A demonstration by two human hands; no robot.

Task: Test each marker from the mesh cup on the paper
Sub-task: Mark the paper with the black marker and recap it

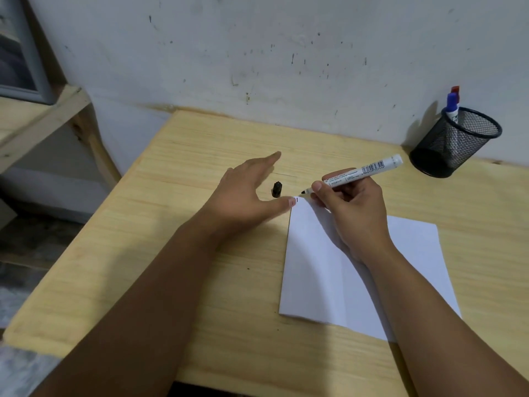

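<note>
A white sheet of paper (317, 270) lies on the wooden table (217, 296), with small dark strokes at its top left corner. My right hand (352, 207) grips an uncapped white marker (363, 171), its black tip just above that corner. My left hand (246, 193) is spread flat, thumb tip touching the paper's corner. The marker's black cap (277, 189) lies on the table between my left fingers and thumb. A black mesh cup (455, 141) stands at the back right, holding a blue-capped marker (452, 108) and a red-capped marker (455, 90).
A stained white wall runs close behind the table. A wooden shelf (43, 116) with a grey framed object (20, 53) stands to the left, lower floor space beside it. The table's front edge is near my forearms.
</note>
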